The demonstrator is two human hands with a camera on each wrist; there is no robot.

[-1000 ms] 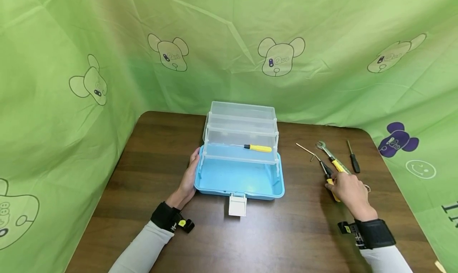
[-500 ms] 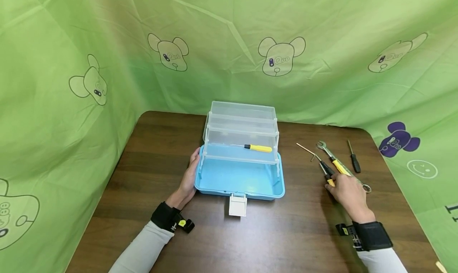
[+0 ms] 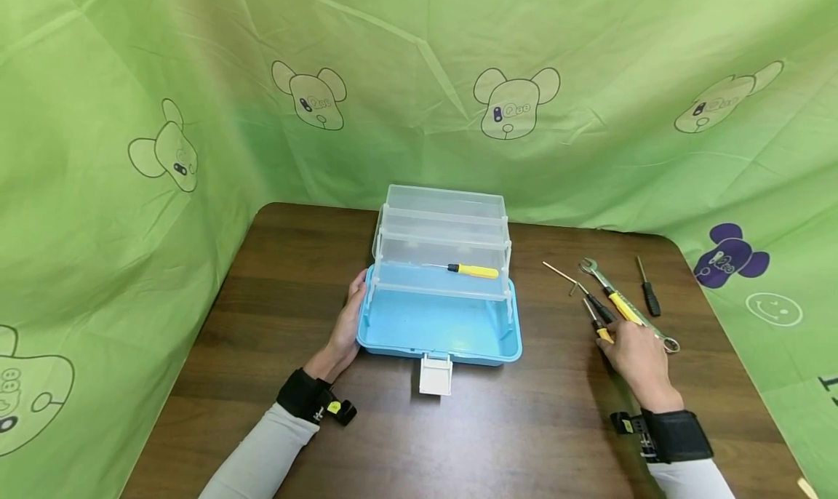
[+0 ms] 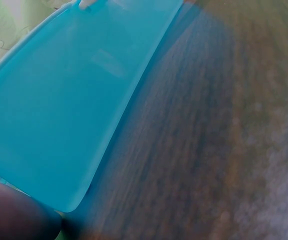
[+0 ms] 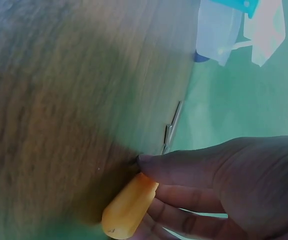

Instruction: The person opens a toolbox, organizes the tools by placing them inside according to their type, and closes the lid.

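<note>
A light-blue toolbox (image 3: 432, 324) stands open on the table, its clear tiered trays (image 3: 439, 248) raised at the back. My left hand (image 3: 343, 332) rests against the box's left side with fingers lying along the wall; in the left wrist view the blue front wall (image 4: 59, 110) fills much of the picture. Off to the right, my right hand (image 3: 638, 357) pinches a screwdriver by its yellow handle (image 5: 131, 207), thumb near the black collar. The shaft (image 3: 588, 308) points away from me. Most of the handle is hidden under the hand in the head view.
A yellow-handled screwdriver (image 3: 474, 270) lies in a tray. Near the right hand lie a wrench (image 3: 618, 299), a black-handled screwdriver (image 3: 649, 299) and a thin rod-like tool (image 3: 559, 272). A white latch (image 3: 435, 375) hangs off the box front. Green cloth (image 3: 419, 121) rises behind the table.
My right hand has shifted slightly left and covered more of the screwdriver's yellow handle. The wrench's ring end shows more fully beside it. The left hand and toolbox stay in place.
</note>
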